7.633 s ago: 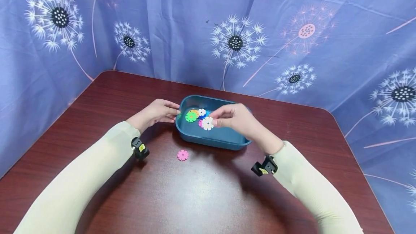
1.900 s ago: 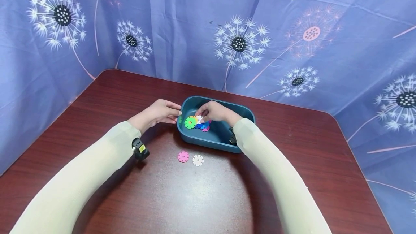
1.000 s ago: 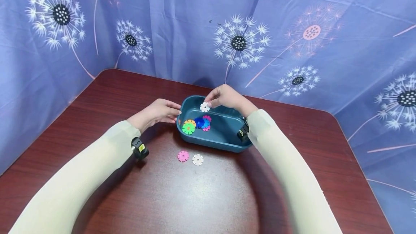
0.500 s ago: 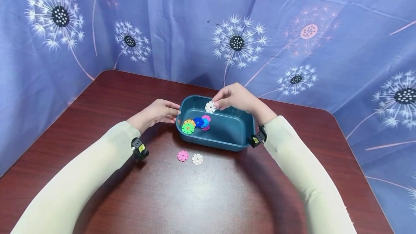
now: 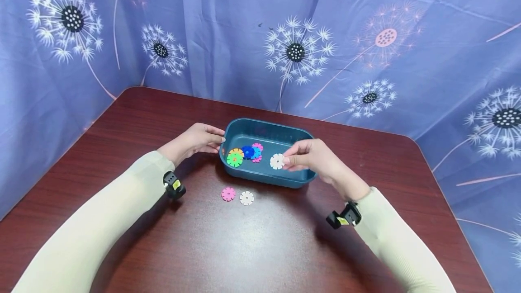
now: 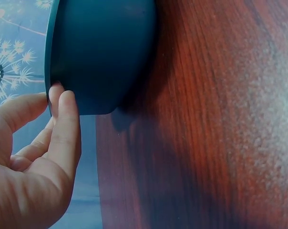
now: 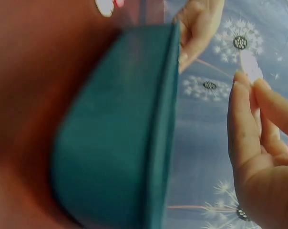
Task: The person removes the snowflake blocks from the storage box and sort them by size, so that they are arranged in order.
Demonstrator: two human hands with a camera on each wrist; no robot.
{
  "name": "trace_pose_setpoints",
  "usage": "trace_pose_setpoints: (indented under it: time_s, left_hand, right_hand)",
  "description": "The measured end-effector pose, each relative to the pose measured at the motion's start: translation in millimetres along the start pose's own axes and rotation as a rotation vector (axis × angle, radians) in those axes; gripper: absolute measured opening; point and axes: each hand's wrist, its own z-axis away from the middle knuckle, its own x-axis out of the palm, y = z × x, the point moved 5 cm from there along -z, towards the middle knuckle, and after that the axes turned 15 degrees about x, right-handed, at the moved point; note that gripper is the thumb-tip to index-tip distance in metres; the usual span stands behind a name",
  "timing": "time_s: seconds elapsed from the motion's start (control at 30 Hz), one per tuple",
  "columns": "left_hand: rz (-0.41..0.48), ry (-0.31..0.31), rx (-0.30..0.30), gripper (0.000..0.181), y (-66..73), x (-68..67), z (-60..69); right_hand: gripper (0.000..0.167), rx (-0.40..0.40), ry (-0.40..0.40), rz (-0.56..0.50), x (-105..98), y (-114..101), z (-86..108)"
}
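Note:
A teal basin (image 5: 260, 178) stands on the table, its left end gripped between thumb and fingers by my left hand (image 5: 199, 140); the left wrist view shows the same hand (image 6: 44, 157) at the basin's rim (image 6: 49, 62). My right hand (image 5: 315, 157) pinches a white notched disc (image 5: 277, 161) above the basin's right part; in the right wrist view the disc (image 7: 250, 66) sits between thumb and fingertips. Inside the basin lie a green disc (image 5: 234, 159), an orange one (image 5: 236, 150) partly under it, a dark blue one (image 5: 248, 152), and light blue and pink ones overlapping.
On the table (image 5: 183, 248) in front of the basin lie a pink disc (image 5: 228, 194) and a white disc (image 5: 246, 198), side by side and apart. A blue curtain (image 5: 244, 35) with a dandelion print hangs behind the table.
Over the last second my right hand has carried the pinched white disc from the basin's far side toward the near right. Earlier, a white disc came to lie beside the pink one on the table.

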Motion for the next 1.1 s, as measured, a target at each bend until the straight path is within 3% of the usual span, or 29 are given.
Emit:
trace_pose_setpoints:
  time_s: [0.23,0.43,0.67,1.1]
  left_hand:
    - [-0.016,-0.001,-0.004,0.045,-0.1,0.3,0.4]
    - [-0.023,-0.006,-0.006,0.045,-0.2,0.5,-0.9]
    - [-0.028,-0.008,-0.015,0.046,-1.5,0.9,-1.6]
    - [-0.023,-0.004,-0.011,0.046,-0.2,0.2,-0.9]
  right_hand:
    - [0.013,0.064,-0.009,-0.167,13.5,35.2,18.3]
    - [0.022,0.094,-0.061,-0.152,34.1,59.4,28.2]
    - [0.027,0.17,-0.065,-0.195,54.0,84.7,22.6]
    - [0.026,0.265,0.0,-0.188,64.1,98.0,10.0]
